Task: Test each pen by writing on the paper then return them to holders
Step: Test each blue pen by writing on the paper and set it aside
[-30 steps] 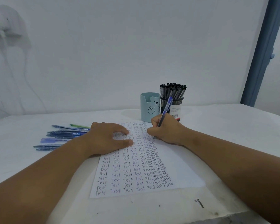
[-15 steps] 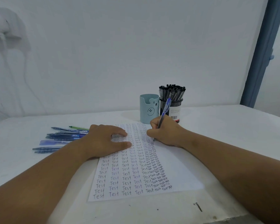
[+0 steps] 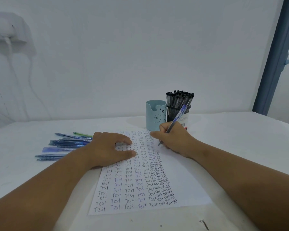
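At about nine o'clock from the sheet I see a loose pile of blue pens (image 3: 68,144) lying flat on the white table (image 3: 240,139), with one green pen (image 3: 83,134) at its far edge. Next comes my left hand (image 3: 109,150), palm down on the upper left part of the paper (image 3: 187,180), fingers loosely spread with the thumb held apart from the forefinger, gripping nothing. The paper runs toward six o'clock, filled with columns of the word "Test". My right hand (image 3: 173,139) pinches a blue pen (image 3: 173,121) in a writing grip, its tip touching the paper near the sheet's top right, its barrel tilted toward one o'clock. At twelve o'clock, just beyond the sheet, stands a light blue bear holder (image 3: 154,115), touching a black mesh holder (image 3: 172,112) packed with black-capped pens (image 3: 178,97).
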The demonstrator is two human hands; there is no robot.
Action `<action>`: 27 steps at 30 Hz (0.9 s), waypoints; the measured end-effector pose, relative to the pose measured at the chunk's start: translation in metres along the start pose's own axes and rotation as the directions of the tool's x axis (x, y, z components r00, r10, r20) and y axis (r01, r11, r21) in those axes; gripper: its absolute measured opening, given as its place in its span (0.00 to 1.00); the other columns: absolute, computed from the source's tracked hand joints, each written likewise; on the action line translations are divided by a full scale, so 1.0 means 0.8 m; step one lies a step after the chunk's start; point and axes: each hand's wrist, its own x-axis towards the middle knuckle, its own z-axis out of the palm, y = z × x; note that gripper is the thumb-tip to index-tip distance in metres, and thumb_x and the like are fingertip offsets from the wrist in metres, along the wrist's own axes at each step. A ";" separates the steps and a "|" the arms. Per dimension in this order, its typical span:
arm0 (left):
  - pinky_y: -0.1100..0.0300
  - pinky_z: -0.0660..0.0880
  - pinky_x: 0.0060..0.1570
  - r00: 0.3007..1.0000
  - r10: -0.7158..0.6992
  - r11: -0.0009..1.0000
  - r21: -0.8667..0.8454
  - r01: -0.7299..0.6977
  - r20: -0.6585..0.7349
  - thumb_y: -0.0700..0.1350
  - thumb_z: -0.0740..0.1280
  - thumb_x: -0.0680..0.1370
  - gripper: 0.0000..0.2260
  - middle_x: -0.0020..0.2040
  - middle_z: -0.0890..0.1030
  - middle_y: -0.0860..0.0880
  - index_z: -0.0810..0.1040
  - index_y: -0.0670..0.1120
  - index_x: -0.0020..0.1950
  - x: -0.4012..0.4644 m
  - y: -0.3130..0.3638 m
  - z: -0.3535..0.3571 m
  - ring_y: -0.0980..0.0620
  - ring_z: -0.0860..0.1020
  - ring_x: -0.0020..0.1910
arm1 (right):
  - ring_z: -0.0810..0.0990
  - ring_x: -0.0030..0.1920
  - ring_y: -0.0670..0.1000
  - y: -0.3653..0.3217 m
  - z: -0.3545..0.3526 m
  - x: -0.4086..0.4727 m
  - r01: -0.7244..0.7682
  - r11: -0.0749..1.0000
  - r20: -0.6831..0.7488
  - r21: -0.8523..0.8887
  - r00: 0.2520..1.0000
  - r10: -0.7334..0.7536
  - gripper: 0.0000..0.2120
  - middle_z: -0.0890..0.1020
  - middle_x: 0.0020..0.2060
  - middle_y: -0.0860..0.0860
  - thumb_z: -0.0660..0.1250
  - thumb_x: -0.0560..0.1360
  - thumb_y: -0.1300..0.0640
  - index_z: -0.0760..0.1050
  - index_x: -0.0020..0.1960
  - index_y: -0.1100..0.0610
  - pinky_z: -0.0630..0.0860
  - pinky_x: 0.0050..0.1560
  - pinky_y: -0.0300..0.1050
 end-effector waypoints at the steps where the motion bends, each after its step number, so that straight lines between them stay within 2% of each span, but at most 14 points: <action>1: 0.51 0.57 0.77 1.000 -0.006 1.000 0.006 0.006 0.000 0.71 0.68 0.67 0.26 0.67 0.74 0.64 0.78 0.63 0.62 0.001 0.001 -0.001 0.58 0.67 0.71 | 0.68 0.26 0.52 -0.002 0.000 -0.001 -0.012 0.998 0.004 0.056 1.000 0.011 0.23 0.73 0.25 0.56 0.72 0.77 0.52 0.66 0.28 0.54 0.66 0.27 0.39; 3: 0.52 0.56 0.76 1.000 -0.016 0.999 0.040 0.016 0.013 0.69 0.70 0.69 0.24 0.67 0.74 0.64 0.79 0.61 0.62 0.004 0.007 -0.006 0.58 0.67 0.71 | 0.67 0.23 0.52 -0.006 -0.001 -0.002 -0.080 0.974 -0.006 0.213 0.996 0.083 0.24 0.73 0.25 0.58 0.66 0.81 0.47 0.69 0.29 0.57 0.64 0.25 0.37; 5: 0.54 0.56 0.75 0.996 -0.033 0.993 0.113 0.024 0.083 0.67 0.71 0.71 0.24 0.66 0.74 0.63 0.79 0.59 0.62 0.009 0.016 -0.016 0.59 0.67 0.68 | 0.67 0.22 0.51 -0.008 -0.004 -0.003 -0.128 0.936 -0.020 0.328 0.990 0.142 0.29 0.73 0.23 0.58 0.58 0.83 0.42 0.71 0.30 0.60 0.63 0.25 0.37; 8: 0.57 0.59 0.66 0.977 -0.074 0.978 0.209 0.031 0.200 0.66 0.72 0.71 0.22 0.63 0.75 0.59 0.80 0.58 0.61 0.024 0.030 -0.032 0.55 0.68 0.65 | 0.69 0.24 0.50 -0.006 -0.006 0.000 -0.110 0.953 -0.066 0.284 0.989 0.133 0.35 0.73 0.25 0.58 0.50 0.82 0.35 0.70 0.29 0.59 0.64 0.26 0.38; 11: 0.58 0.61 0.62 0.971 -0.072 0.972 0.233 0.018 0.227 0.65 0.73 0.71 0.21 0.60 0.74 0.59 0.81 0.57 0.60 0.035 0.035 -0.036 0.54 0.70 0.63 | 0.67 0.27 0.51 -0.008 -0.006 0.003 -0.069 0.963 -0.105 0.261 0.990 0.099 0.31 0.70 0.28 0.55 0.53 0.76 0.30 0.67 0.31 0.55 0.64 0.25 0.37; 13: 0.57 0.62 0.64 0.983 -0.044 0.977 0.215 0.004 0.178 0.65 0.74 0.70 0.20 0.58 0.76 0.60 0.81 0.57 0.57 0.033 0.025 -0.029 0.56 0.71 0.63 | 0.65 0.27 0.51 -0.012 -0.005 0.002 -0.010 0.953 -0.117 0.304 0.992 0.047 0.25 0.68 0.29 0.57 0.58 0.75 0.33 0.67 0.40 0.56 0.62 0.24 0.38; 15: 0.53 0.64 0.70 0.995 -0.023 0.996 0.084 0.015 0.101 0.69 0.75 0.64 0.22 0.57 0.78 0.64 0.82 0.61 0.53 0.028 0.003 -0.020 0.58 0.71 0.64 | 0.67 0.23 0.52 -0.014 -0.004 0.004 0.043 0.967 -0.141 0.251 0.990 -0.007 0.21 0.71 0.27 0.58 0.60 0.78 0.38 0.69 0.51 0.58 0.64 0.22 0.38; 17: 0.50 0.65 0.71 0.998 0.000 0.999 -0.037 0.002 0.071 0.75 0.73 0.59 0.25 0.57 0.78 0.69 0.80 0.67 0.52 0.024 -0.016 -0.012 0.60 0.69 0.66 | 0.71 0.23 0.54 -0.014 -0.003 0.006 0.073 0.974 -0.143 0.213 0.989 -0.043 0.18 0.75 0.26 0.57 0.59 0.82 0.42 0.70 0.56 0.58 0.69 0.22 0.40; 21: 0.53 0.62 0.74 0.998 0.026 0.996 -0.089 -0.021 0.055 0.77 0.70 0.57 0.28 0.58 0.77 0.73 0.79 0.70 0.55 0.020 -0.026 -0.006 0.63 0.67 0.68 | 0.79 0.30 0.54 -0.011 -0.009 0.014 0.108 0.968 -0.144 0.226 0.987 -0.076 0.13 0.78 0.32 0.54 0.60 0.84 0.52 0.78 0.52 0.61 0.78 0.34 0.48; 24: 0.51 0.63 0.74 0.998 0.032 0.994 -0.104 -0.026 0.054 0.78 0.69 0.56 0.29 0.60 0.77 0.71 0.79 0.71 0.55 0.020 -0.028 -0.006 0.62 0.69 0.68 | 0.76 0.29 0.52 -0.004 -0.014 0.015 0.130 0.984 -0.158 0.125 0.981 -0.110 0.11 0.78 0.32 0.54 0.65 0.83 0.56 0.79 0.48 0.64 0.75 0.32 0.46; 27: 0.51 0.65 0.73 0.998 0.041 0.992 -0.119 -0.035 0.049 0.80 0.68 0.56 0.30 0.60 0.78 0.70 0.79 0.71 0.54 0.021 -0.032 -0.006 0.63 0.70 0.67 | 0.71 0.27 0.51 -0.003 -0.019 0.011 0.157 0.986 -0.149 0.057 0.978 -0.147 0.05 0.80 0.30 0.52 0.66 0.82 0.58 0.80 0.52 0.57 0.71 0.30 0.40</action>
